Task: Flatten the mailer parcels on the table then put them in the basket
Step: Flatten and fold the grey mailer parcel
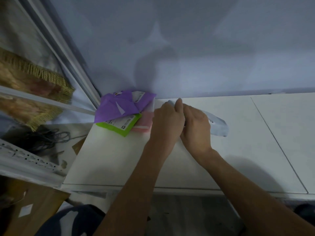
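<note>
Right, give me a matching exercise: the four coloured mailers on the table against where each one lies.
1 purple plastic mailer
2 lime green plastic mailer
3 pink plastic mailer
4 pale blue plastic mailer

A under the left hand and right hand
B topmost, against the wall
C between the green one and the left hand
D poking out from under the purple one

Pairs: 1-B, 2-D, 3-C, 4-A

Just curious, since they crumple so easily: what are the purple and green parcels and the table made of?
The purple mailer looks like thin matte plastic film, going by its sharp creases. The green mailer seems the same film, with a white printed label. The table is probably smooth white laminate board, with a thin seam.
</note>
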Demonstrator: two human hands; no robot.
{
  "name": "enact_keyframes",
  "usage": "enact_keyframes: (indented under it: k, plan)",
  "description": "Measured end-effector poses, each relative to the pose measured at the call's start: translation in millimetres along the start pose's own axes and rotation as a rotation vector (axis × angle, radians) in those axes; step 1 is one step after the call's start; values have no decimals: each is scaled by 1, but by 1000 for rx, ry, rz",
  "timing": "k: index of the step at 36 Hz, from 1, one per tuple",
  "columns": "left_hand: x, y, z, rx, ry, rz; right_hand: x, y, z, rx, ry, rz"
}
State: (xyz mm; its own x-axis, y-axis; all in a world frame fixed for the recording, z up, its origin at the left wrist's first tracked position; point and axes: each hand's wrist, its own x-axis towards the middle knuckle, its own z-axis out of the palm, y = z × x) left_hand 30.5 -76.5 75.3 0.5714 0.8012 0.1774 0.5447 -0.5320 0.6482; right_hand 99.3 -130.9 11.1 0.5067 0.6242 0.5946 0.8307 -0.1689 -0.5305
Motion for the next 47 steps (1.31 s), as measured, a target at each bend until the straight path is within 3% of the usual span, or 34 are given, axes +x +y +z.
enact_keyframes:
  k: [4, 13, 20, 23, 25, 27, 32, 35, 37, 41, 47]
  plan:
    - [3, -16, 6, -50, -79, -186, -20, -3, 15, -78, -58, -45]
    - [4, -47, 7, -592, -82, -407, -32, -25, 21, 47, -15, -48]
    - [6, -65, 16, -794, 102, -522, -33, -34, 22, 145, -278, -118]
    - [2, -79, 14, -904, 66, -572, -22, -34, 11, 341, -318, 46]
    - [-1, -86, 16, -891, 60, -557, -14, -30, 6, 426, -304, 222]
    - [-5, -88, 17, -868, 42, -541, -11, -17, 9, 386, -361, 287]
    - [-6, -96, 21, -903, -15, -529, -24, 35, 21, -105, -408, 190]
    - [-7, -106, 25, -888, -46, -586, -29, 54, 19, -209, -402, 191]
    - [-7, -108, 27, -864, -48, -583, -30, 62, 17, -211, -368, 207]
    - [-5, -115, 36, -753, -22, -541, -31, 73, 13, -49, -367, 426]
    - [-8, -140, 59, -505, -86, -525, -41, 76, 10, -17, -300, 465]
